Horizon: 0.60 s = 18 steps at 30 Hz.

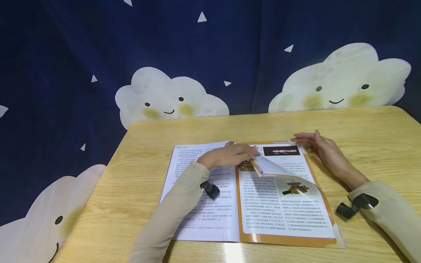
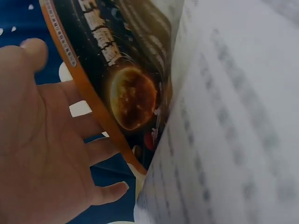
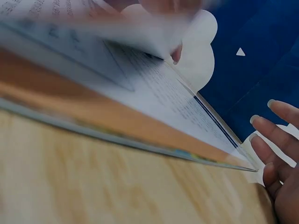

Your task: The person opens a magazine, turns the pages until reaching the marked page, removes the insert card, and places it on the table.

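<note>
An open magazine lies on the table, with white text pages and orange borders on its right half. My left hand is over its upper middle, at a lifted, curling page. In the left wrist view, the fingers of that hand extend behind the orange edge of a page with a glowing planet picture; the thumb stands apart from it. My right hand is at the magazine's upper right corner, fingers extended and holding nothing. In the right wrist view its fingertips show near that corner.
The wooden table extends around the magazine. Behind it hangs a dark blue curtain with white triangles and smiling clouds. Dark wrist cameras are strapped over both beige sleeves.
</note>
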{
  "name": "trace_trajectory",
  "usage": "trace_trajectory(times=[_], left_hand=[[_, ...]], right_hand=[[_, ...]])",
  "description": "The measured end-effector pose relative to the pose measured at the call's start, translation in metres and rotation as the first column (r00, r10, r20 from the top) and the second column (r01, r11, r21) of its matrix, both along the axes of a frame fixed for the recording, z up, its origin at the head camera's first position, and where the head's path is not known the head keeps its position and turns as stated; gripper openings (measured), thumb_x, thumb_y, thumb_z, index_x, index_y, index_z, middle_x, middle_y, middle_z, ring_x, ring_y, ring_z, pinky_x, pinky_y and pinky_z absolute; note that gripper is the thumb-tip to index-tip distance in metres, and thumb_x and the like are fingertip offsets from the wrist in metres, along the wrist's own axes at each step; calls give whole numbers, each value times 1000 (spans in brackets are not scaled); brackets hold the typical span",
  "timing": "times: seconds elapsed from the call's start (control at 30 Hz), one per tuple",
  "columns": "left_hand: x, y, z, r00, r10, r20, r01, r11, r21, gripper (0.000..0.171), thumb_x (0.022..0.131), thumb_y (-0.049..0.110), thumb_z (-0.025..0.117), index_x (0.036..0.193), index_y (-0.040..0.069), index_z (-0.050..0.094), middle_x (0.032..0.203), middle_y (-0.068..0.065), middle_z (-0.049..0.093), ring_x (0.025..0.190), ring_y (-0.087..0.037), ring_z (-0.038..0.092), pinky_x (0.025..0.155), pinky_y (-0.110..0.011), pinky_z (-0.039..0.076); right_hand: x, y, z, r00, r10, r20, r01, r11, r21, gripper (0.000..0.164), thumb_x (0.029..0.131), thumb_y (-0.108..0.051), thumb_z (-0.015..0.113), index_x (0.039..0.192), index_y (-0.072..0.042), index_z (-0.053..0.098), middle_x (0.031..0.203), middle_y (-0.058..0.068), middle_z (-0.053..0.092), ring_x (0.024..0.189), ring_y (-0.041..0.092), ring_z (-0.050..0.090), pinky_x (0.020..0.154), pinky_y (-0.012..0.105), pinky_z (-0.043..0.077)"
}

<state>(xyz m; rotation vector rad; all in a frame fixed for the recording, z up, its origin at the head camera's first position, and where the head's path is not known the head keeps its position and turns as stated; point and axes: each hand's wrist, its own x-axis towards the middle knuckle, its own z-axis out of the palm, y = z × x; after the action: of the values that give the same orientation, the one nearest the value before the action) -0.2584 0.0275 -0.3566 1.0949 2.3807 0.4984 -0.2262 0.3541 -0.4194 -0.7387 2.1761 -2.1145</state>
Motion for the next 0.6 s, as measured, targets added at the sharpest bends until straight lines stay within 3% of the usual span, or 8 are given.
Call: trace_trajectory(times=[0.1, 0.23, 0.37, 0.47, 0.6], left_hand=[[4, -2, 0, 999, -33, -22, 32, 999, -25, 50, 105, 44, 26, 145, 22, 46, 153, 4, 37, 145, -14, 22, 117, -46, 2], [9, -1, -1, 992, -57, -110, 52, 998, -39, 45, 100, 50, 43, 130, 19, 54, 130, 4, 56, 122, -12, 49, 116, -49, 7], [17, 0, -1, 983, -72, -168, 52, 991, -120, 58, 94, 55, 51, 142, 23, 43, 138, 3, 49, 127, -12, 45, 117, -49, 6], [22, -2, -1, 975, -98, -199, 63, 982, -177, 59, 96, 53, 49, 150, 32, 35, 152, 3, 35, 141, -13, 28, 117, -48, 7], [24, -5, 0, 972, -121, -201, 88, 982, -166, 49, 99, 49, 46, 145, 32, 43, 151, 2, 35, 139, -13, 31, 116, -46, 11]], right_hand=[[1, 0, 0, 1000, -22, -5, 22, 999, 48, 54, 109, -27, 19, 136, 11, 45, 125, 4, 64, 110, 15, 59, 87, 23, 42], [2, -1, -1, 997, -77, -7, 77, 986, 147, 53, 109, -27, 19, 135, 9, 48, 122, 2, 65, 107, 15, 60, 83, 24, 43], [2, -2, -2, 991, -130, -14, 129, 963, 237, 52, 109, -29, 21, 135, 5, 50, 123, -3, 65, 107, 12, 61, 82, 23, 42], [2, -2, -1, 989, -149, -18, 148, 950, 276, 51, 108, -30, 24, 135, 3, 51, 125, -3, 63, 107, 10, 61, 84, 22, 42], [3, -3, -1, 988, -154, -16, 152, 944, 292, 49, 108, -31, 28, 134, 3, 52, 127, -1, 62, 107, 8, 61, 88, 18, 41]])
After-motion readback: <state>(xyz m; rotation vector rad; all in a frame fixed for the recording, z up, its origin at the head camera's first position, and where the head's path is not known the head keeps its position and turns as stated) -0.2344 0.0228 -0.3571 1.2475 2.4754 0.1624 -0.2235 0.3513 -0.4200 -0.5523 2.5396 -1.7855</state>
